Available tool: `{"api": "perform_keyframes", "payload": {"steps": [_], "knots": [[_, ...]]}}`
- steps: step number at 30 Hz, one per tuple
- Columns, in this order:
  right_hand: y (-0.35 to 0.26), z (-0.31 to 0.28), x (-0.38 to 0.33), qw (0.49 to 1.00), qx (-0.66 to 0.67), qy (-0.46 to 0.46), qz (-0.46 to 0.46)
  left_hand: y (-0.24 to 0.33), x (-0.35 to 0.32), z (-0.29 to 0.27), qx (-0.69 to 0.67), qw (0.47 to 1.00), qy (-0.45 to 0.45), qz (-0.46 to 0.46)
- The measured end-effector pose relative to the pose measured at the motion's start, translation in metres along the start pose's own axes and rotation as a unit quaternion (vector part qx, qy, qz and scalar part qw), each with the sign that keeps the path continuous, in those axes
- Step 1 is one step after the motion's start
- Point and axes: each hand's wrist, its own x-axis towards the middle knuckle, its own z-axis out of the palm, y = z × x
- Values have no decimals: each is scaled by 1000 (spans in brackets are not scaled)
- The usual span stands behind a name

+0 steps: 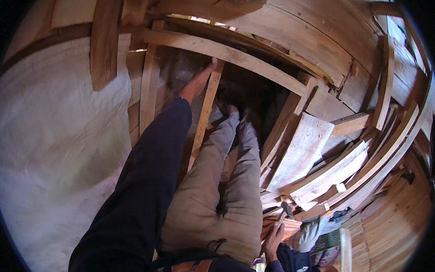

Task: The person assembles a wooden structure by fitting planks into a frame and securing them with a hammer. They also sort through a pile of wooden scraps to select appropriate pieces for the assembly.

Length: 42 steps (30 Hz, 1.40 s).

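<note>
Touching the upper part of a narrow wooden strip point(206, 107), the left hand point(198, 83) is resting just below a crossbeam point(225, 49), at the end of an almost straight arm. Its fingers are partly hiding behind the strip, so I cannot tell whether they are spread or pressed together. The right hand point(272, 241) is hanging lower, beside the person's hip, and its fingers are wrapping the handle of a hammer point(283, 214); the head is showing above them in the view. The strip is leaning slightly, to the left of the trousers point(201, 193). To its right, a dark opening point(260, 89) is giving open room under the crossbeam. Pale boards point(303, 151) are bordering this side, and a co-worker's dark shirt point(297, 263) is appearing near the right hand.
</note>
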Motion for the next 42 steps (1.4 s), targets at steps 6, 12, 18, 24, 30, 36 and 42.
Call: {"api": "perform_keyframes", "payload": {"steps": [6, 12, 18, 24, 30, 36, 42], "knots": [[-130, 12, 67, 992, 107, -72, 5, 42, -30, 13, -46, 998, 6, 42], [-237, 88, 155, 967, 8, -141, -214, 24, -5, 11, -8, 998, -8, 65], [-315, 154, 183, 919, -14, -197, -341, 8, 8, 14, -38, 995, -27, 93], [-400, 183, 199, 864, -126, -218, -436, 46, -26, 31, -123, 989, 55, 67], [-486, 209, 175, 740, -201, -274, -581, 34, -23, 20, -50, 992, 90, 78], [-517, 257, 192, 650, -214, -258, -682, 23, -8, 31, -3, 975, 122, 188], [-533, 272, 182, 627, -302, -207, -688, 30, -2, 31, 25, 992, 105, 66]]}}
